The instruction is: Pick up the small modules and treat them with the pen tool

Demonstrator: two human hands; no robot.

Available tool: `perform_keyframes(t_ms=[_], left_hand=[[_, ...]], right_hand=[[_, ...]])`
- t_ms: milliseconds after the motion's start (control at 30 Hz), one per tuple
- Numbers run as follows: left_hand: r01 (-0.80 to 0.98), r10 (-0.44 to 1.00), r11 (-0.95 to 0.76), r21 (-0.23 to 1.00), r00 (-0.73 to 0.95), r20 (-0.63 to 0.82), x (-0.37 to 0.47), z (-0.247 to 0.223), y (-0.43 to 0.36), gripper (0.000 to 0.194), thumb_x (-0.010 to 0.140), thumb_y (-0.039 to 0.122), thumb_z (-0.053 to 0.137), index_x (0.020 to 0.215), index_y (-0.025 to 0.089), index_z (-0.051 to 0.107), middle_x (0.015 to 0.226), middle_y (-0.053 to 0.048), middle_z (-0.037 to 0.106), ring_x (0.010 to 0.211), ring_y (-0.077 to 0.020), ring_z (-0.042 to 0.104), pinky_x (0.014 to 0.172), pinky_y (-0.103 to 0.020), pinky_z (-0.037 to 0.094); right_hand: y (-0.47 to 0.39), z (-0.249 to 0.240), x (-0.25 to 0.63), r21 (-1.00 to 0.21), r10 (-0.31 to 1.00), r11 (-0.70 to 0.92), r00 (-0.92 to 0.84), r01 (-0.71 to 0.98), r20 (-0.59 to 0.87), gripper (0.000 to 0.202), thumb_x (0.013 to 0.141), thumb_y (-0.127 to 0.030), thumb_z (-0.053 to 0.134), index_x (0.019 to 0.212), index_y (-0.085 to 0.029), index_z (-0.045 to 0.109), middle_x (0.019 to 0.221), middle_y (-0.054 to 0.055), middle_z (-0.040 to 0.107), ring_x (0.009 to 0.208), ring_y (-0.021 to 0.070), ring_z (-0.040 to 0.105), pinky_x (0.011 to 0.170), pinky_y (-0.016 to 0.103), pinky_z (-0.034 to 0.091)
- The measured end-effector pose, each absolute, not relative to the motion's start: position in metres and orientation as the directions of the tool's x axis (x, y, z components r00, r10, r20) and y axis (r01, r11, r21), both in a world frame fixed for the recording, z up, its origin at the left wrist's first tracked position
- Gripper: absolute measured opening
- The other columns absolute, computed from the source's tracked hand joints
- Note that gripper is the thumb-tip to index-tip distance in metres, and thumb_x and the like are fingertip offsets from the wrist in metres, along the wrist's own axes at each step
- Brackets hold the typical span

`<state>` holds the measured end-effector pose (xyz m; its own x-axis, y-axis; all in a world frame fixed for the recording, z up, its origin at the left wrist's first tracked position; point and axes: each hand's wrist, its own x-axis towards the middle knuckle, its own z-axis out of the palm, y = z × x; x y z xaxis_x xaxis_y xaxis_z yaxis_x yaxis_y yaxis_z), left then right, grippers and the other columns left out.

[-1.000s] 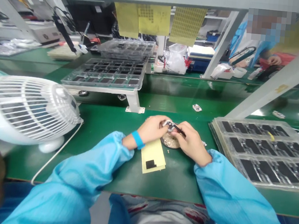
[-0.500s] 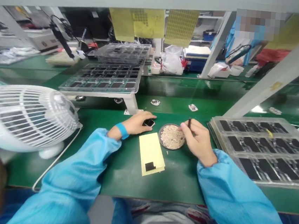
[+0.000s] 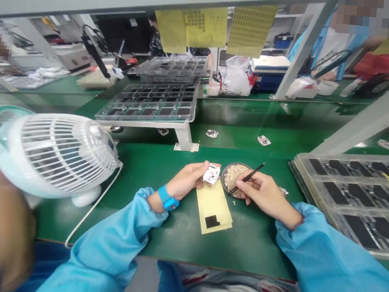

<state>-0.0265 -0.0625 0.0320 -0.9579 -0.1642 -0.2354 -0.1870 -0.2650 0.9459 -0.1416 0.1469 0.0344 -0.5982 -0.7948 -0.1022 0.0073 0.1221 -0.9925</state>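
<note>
Between the thumb and fingers of my left hand is a small white part with dark markings, its patterned face turned up. A blue band circles that wrist. My right hand is closed around black tweezers, whose tips point down over the near edge of a round dish of tiny beige pieces. Below the left hand lies a yellow paper pad with a black square piece on it. One tiny piece rests on the green bench beside the dish.
A white fan stands at the left, its cable curving over the bench. Stacked clear trays of dark parts lie right; more trays sit on a raised shelf. White parts lie beyond. Another person's arm is far left.
My left hand has lifted the part off the bench, now white face up. The tweezers in my right hand have swung from upright to slanting over the dish. The view has shifted left.
</note>
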Motion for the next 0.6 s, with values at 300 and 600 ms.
perform_keyframes(t_ms=[300, 600], left_hand=[[-0.171, -0.248, -0.185, 0.968, -0.945, -0.214, -0.021, 0.035, -0.053, 0.049, 0.091, 0.052, 0.058, 0.118, 0.014, 0.072, 0.081, -0.009, 0.072, 0.071, -0.0141, 0.061, 0.054, -0.021, 0.034], [-0.161, -0.292, -0.213, 0.964, -0.931, -0.22, -0.022, 0.042, -0.044, 0.037, 0.076, 0.03, 0.078, 0.107, 0.011, 0.07, 0.09, -0.009, 0.075, 0.076, -0.0151, 0.067, 0.062, -0.021, 0.045]], right_hand=[[0.147, 0.032, -0.14, -0.998, -0.782, 0.063, -0.622, -0.005, -0.046, 0.033, 0.08, -0.044, 0.075, 0.089, -0.014, 0.064, 0.067, 0.004, 0.069, 0.054, 0.0123, 0.063, 0.049, 0.023, 0.055], [0.148, 0.029, -0.131, -0.995, -0.734, -0.022, -0.674, -0.099, 0.083, 0.026, 0.076, -0.036, 0.081, 0.086, -0.016, 0.066, 0.075, 0.004, 0.071, 0.056, 0.0144, 0.067, 0.052, 0.026, 0.06]])
